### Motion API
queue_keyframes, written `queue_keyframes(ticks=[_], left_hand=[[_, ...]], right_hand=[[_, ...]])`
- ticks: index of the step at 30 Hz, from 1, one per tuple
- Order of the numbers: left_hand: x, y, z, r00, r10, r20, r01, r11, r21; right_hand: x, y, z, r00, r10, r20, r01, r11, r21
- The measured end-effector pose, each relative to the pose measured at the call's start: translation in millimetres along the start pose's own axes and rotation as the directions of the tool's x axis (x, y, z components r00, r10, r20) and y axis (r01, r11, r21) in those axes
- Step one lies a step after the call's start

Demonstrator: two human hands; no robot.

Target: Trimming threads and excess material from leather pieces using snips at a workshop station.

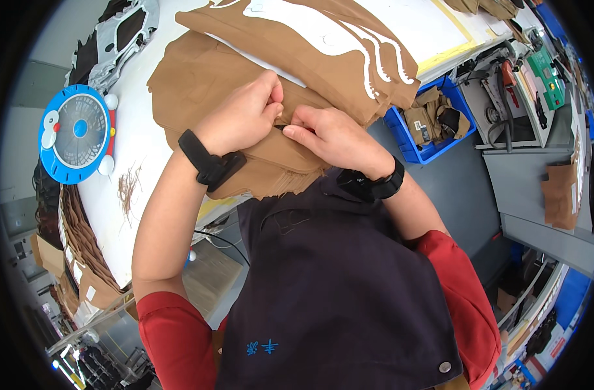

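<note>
Two bare hands meet over the brown fabric (193, 78), which lies on the white desk (105, 221) toward 11 o'clock of the view. The left hand's (242, 117) grip is drawn together, though on what I cannot tell; the right hand's (329, 136) is pinched on a small dark piece (281, 127), partly hidden. At 12 o'clock, a white-patterned brown panel (329, 36) overlaps the fabric's far side. Thread clippings (129, 188) lie at 9, a blue-rimmed fan (80, 129) stands just above them, and a blue bin (411, 153) sits at 2.
</note>
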State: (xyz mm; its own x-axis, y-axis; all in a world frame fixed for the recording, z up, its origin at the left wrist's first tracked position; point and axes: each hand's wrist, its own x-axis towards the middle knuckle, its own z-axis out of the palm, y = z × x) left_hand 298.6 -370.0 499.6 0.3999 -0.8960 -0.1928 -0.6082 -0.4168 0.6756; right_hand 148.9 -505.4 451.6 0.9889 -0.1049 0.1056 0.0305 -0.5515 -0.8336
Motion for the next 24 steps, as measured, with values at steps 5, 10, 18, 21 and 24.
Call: queue_keyframes(ticks=[5, 10, 18, 21, 24], left_hand=[[0.2, -2.1, -1.5, 1.0, 0.015, 0.002, -0.015, 0.999, -0.035], [-3.1, -4.5, -10.5, 0.99, 0.081, 0.118, -0.061, 0.984, -0.165], [0.4, -6.7, -13.3, 0.984, 0.045, 0.17, -0.021, 0.99, -0.142], [0.7, -8.1, -11.8, 0.99, 0.094, 0.102, -0.086, 0.993, -0.08], [1.9, -6.4, -13.2, 0.991, 0.07, 0.116, -0.055, 0.991, -0.124]], right_hand=[[-0.7, -1.3, 1.2, 1.0, 0.008, -0.011, -0.008, 1.0, 0.007], [-0.8, -1.4, 1.3, 1.0, 0.01, -0.016, -0.01, 1.0, 0.02], [-0.5, -0.8, 1.5, 1.0, 0.002, -0.018, -0.001, 1.0, 0.026], [-0.8, 0.0, 2.1, 1.0, -0.003, -0.027, 0.004, 0.999, 0.032], [-1.3, -0.4, 1.6, 1.0, 0.003, -0.029, -0.001, 0.999, 0.048]])
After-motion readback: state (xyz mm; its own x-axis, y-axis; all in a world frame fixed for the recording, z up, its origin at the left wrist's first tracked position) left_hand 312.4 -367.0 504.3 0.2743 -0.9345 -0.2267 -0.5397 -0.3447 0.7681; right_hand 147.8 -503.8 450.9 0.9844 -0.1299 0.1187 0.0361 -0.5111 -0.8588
